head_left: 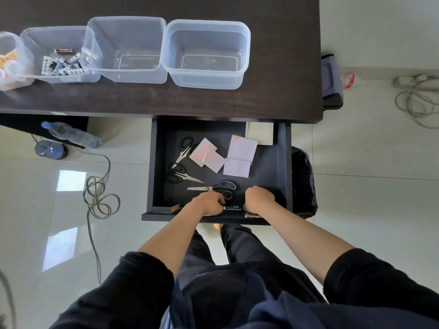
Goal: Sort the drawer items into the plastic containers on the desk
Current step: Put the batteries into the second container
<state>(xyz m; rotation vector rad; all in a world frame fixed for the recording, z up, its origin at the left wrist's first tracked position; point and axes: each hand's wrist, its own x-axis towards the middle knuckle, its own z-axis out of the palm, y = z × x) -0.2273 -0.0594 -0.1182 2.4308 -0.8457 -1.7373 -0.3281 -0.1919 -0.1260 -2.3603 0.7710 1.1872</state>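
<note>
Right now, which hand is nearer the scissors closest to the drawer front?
Left. The left hand sits right beside the handles of those scissors, fingers at the lower loop. The right hand is farther right, clear of them.

The dark worktop [273,55] carried four clear plastic containers in a row: one at nine o'clock [11,62] with pale orange bits, the next [59,55] with batteries and small items, then two empty ones [128,48] and [206,53] toward twelve. The open drawer [282,162] held three scissors [185,150], [178,174], [218,188] at nine, patterned paper pads [240,155] at one.
</note>
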